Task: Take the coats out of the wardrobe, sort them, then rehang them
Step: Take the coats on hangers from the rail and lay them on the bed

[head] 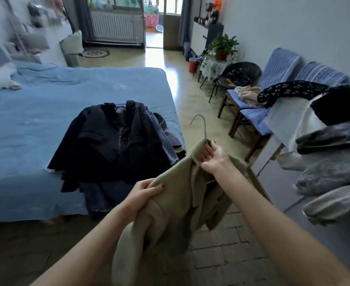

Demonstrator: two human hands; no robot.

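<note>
Beige coat [170,213] held in the air just off the near corner of the bed [46,120], over the floor. Left hand [141,195] grips a bunch of its shoulder cloth, fingers curled round. Right hand [215,159] clamps the collar together with the neck of a wire hanger [203,126], hook sticking up. Dark coats [116,141] lie heaped on the bed's near edge, one hem hanging over the side. Beyond the bed's right side, well apart: blue chairs [273,79] with loose clothes.
</note>
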